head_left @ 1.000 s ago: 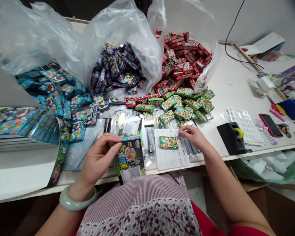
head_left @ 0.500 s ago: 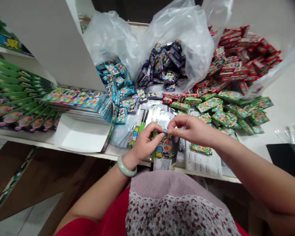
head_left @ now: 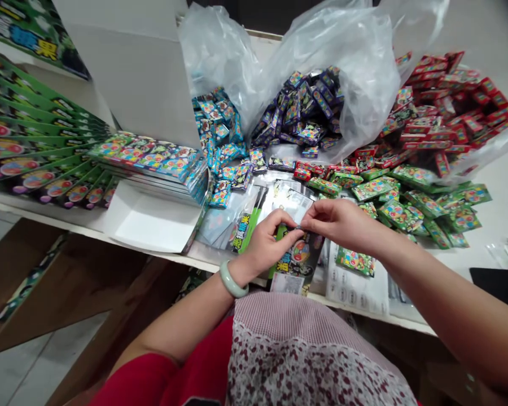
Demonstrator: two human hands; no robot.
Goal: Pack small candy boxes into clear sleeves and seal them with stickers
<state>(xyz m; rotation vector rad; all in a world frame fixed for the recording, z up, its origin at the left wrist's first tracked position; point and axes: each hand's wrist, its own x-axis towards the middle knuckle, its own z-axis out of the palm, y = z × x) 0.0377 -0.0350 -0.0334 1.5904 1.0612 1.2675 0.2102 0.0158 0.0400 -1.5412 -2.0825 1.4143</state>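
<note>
Both the right hand and left hand pinch a tiny thing, too small to tell, above a dark card on the table. A weak pinch could drop it among the green boxes.

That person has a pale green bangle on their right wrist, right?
Not the right wrist: the head view shows the pale green bangle on the wrist of the left hand.
</note>
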